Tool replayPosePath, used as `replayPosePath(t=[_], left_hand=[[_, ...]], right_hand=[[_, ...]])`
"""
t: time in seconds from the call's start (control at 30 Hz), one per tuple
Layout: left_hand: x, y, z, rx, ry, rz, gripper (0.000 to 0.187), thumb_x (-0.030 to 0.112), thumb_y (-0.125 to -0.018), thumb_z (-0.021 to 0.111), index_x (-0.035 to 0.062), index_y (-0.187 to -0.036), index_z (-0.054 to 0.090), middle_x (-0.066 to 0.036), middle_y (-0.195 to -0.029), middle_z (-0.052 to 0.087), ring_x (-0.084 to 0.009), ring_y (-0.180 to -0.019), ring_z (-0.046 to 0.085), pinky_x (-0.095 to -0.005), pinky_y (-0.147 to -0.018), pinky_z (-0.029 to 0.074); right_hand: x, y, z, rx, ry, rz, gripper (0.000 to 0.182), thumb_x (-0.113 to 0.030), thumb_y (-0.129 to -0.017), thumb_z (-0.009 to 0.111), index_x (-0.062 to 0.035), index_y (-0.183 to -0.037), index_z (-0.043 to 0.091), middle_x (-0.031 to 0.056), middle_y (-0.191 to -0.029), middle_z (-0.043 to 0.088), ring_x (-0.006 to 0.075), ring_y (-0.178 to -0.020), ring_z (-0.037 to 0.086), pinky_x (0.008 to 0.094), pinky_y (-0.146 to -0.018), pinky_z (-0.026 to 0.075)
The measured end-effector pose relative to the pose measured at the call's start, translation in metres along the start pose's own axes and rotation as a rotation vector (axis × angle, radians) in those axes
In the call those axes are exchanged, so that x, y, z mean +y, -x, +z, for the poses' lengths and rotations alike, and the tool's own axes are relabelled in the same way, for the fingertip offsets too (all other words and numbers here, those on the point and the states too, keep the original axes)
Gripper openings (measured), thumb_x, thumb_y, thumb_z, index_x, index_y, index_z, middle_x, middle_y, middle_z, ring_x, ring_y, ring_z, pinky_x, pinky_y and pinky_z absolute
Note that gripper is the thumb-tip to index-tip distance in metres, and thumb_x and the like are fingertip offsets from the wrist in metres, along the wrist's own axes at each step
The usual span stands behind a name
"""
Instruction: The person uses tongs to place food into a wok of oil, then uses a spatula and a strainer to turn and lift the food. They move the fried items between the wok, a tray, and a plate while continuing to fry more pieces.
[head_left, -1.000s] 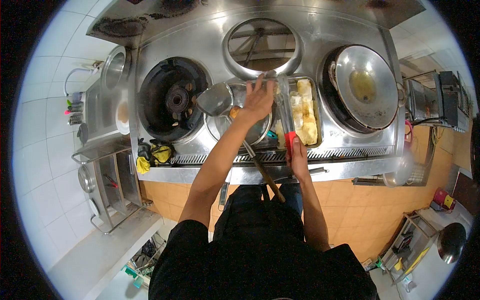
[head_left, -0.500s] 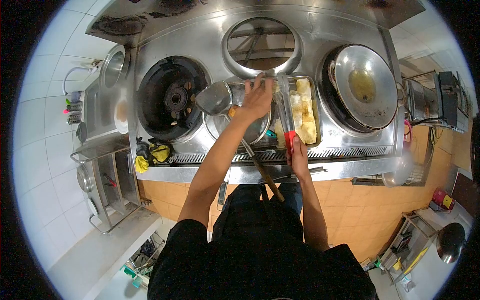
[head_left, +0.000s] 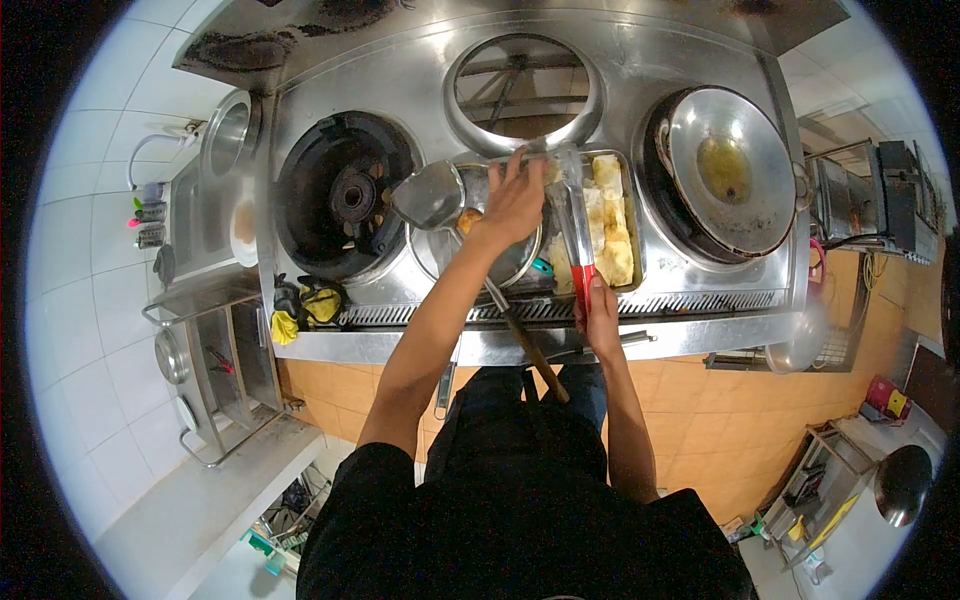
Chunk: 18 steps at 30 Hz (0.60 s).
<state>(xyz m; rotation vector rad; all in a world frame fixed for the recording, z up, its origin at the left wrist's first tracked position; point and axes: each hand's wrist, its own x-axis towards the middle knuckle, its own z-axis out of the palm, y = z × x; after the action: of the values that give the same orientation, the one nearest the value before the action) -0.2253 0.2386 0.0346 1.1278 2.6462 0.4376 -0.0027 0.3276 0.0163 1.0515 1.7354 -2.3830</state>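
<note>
My left hand (head_left: 513, 205) reaches over a round metal vessel (head_left: 415, 250), fingers spread at the near-left side of a rectangular metal tray (head_left: 638, 270). Its fingertips are by the tray's far-left corner; whether they press on anything is hard to make out. Red-handled metal tongs (head_left: 575, 215) lie lengthwise over the tray, their far end close to my left fingertips. My right hand (head_left: 600, 315) is closed around the red handle. Pale yellow food pieces (head_left: 613, 235) fill the tray's right part. Across the round vessel rests a wok spatula (head_left: 430, 196) with a wooden handle, pointing towards me.
A black burner (head_left: 350, 200) is on the left, a tilted wok (head_left: 722, 165) on the right, and an open round ring (head_left: 522, 90) behind. Yellow-and-black cloths (head_left: 310, 303) lie at the front left. A slotted drain (head_left: 690, 303) runs along the front edge.
The tongs have shifted slightly to the right and turned a little in my right hand. My left hand stays nearly in place.
</note>
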Motion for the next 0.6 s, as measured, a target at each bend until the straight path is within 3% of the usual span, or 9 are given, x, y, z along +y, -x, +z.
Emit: replayPosePath(t=[0.3,0.37,0.47,0.53,0.6], left_hand=[[0.01,0.009,-0.015,0.117,-0.005,0.079,0.058,-0.003,-0.076,0.058,-0.0009,-0.129,0.036,-0.017,-0.133,0.053,-0.0397,-0.142,0.026,-0.0608,-0.102,0.023],[0.025,0.009,-0.039,0.238,-0.092,0.15,0.051,0.0,-0.079,0.057,-0.0017,-0.126,0.038,-0.019,-0.131,0.055,-0.0407,-0.14,0.03,-0.0613,-0.101,0.024],[0.065,-0.008,-0.091,0.293,-0.103,0.258,0.043,0.001,-0.081,0.054,-0.0017,-0.122,0.04,-0.023,-0.128,0.056,-0.0422,-0.136,0.036,-0.0615,-0.099,0.025],[0.095,-0.029,-0.112,0.35,-0.11,0.341,0.04,0.001,-0.082,0.053,-0.0017,-0.12,0.04,-0.024,-0.125,0.058,-0.0424,-0.136,0.037,-0.0627,-0.1,0.024],[0.124,-0.053,-0.117,0.41,-0.115,0.43,0.037,0.001,-0.083,0.052,-0.0017,-0.119,0.041,-0.025,-0.122,0.06,-0.0427,-0.135,0.038,-0.0639,-0.101,0.023]], right_hand=[[-0.016,0.015,-0.002,0.017,0.055,-0.042,0.054,-0.052,-0.102,0.035,-0.0057,-0.122,0.056,-0.0016,-0.061,0.047,0.0079,-0.048,0.041,0.0241,-0.041,0.031],[-0.033,0.024,-0.007,-0.031,-0.002,-0.036,0.056,-0.054,-0.102,0.034,-0.005,-0.118,0.057,-0.0016,-0.062,0.047,0.0077,-0.047,0.04,0.0241,-0.04,0.031],[-0.074,0.043,-0.017,-0.056,-0.147,-0.093,0.062,-0.053,-0.102,0.035,-0.003,-0.136,0.047,-0.0014,-0.059,0.045,0.0071,-0.045,0.036,0.0223,-0.04,0.028],[-0.097,0.051,-0.043,-0.089,-0.181,-0.118,0.066,-0.053,-0.101,0.035,-0.006,-0.147,0.037,0.0,-0.084,0.051,0.005,-0.052,0.037,0.0211,-0.04,0.027],[-0.126,0.061,-0.062,0.003,-0.213,-0.198,0.065,-0.052,-0.101,0.036,-0.008,-0.148,0.037,-0.0008,-0.093,0.052,0.0041,-0.054,0.038,0.0201,-0.041,0.026]])
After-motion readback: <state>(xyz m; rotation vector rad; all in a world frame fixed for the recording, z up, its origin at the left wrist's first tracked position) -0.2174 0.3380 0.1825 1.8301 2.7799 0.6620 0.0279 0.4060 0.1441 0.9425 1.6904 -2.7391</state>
